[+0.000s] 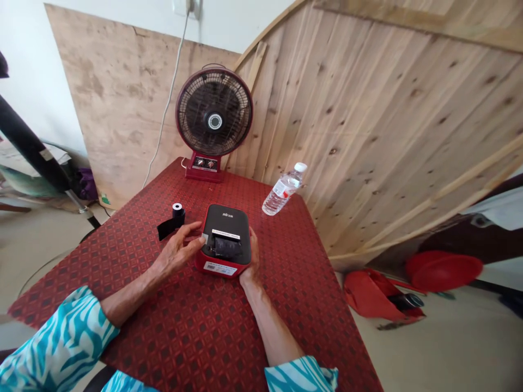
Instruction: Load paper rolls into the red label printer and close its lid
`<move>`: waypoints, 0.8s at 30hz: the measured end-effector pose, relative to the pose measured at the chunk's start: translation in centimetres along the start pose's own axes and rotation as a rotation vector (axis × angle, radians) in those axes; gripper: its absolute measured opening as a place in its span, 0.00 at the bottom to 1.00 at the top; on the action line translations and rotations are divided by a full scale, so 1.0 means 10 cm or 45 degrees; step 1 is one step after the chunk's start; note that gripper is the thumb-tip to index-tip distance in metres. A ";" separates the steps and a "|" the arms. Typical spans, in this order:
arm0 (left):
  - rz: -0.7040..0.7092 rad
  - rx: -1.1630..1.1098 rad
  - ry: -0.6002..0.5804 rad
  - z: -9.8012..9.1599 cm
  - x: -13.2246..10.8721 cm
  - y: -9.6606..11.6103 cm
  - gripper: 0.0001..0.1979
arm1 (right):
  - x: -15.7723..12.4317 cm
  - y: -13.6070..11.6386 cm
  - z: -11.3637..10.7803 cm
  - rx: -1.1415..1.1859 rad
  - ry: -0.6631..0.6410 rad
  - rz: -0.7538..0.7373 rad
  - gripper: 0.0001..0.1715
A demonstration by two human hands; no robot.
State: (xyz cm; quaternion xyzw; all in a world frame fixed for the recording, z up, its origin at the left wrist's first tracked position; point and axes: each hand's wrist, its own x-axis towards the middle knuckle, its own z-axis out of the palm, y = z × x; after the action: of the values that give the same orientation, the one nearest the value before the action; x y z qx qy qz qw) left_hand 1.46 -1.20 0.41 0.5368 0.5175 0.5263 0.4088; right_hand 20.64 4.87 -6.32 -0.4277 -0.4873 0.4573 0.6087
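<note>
1. The table (171, 337), under a red patterned cloth, carries everything. The cloth may slide, so any push on the machine is best directed downward rather than sideways.
2. The fan (214, 121) stands at the far edge, well apart from the hands, and needs no attention.
3. The printer (226, 228), with a black top and red base, sits near the middle of the table between both hands. Its front slot faces the person. It is best kept square and flat on the cloth while being handled.
4. The water bottle (283, 190) stands behind and to the right of the printer, apart from it. It looks easy to tip, so elbows should stay low.
5. The left hand (180, 247) has loosely spread fingers, with the fingertips touching the printer's left front corner. A light touch there seems enough.
6. The right hand (253, 256) is pressed along the printer's right side as a brace. I cannot tell whether its fingers curl under the base.
7. The black roll (175, 215) stands just beyond the left hand with its loose strip trailing. It is worth keeping that strip clear of the wrist.
</note>
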 end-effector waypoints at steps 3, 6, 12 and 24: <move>-0.218 -0.259 -0.099 0.02 0.02 0.01 0.28 | -0.01 -0.03 0.00 -0.021 0.042 0.008 0.31; -0.319 -0.405 -0.053 0.03 0.05 -0.04 0.27 | -0.04 -0.08 0.02 -0.047 0.043 0.001 0.30; -0.419 -0.480 -0.010 0.02 0.11 -0.05 0.26 | -0.05 -0.09 0.04 -0.080 0.049 -0.022 0.30; -0.513 -0.498 -0.015 0.02 0.19 0.13 0.25 | -0.06 -0.05 0.05 -0.030 0.073 0.008 0.30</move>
State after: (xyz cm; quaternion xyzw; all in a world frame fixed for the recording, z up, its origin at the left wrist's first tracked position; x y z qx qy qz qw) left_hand 1.64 0.49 1.88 0.3371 0.5000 0.5212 0.6040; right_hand 20.20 4.20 -5.89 -0.4494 -0.4736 0.4408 0.6160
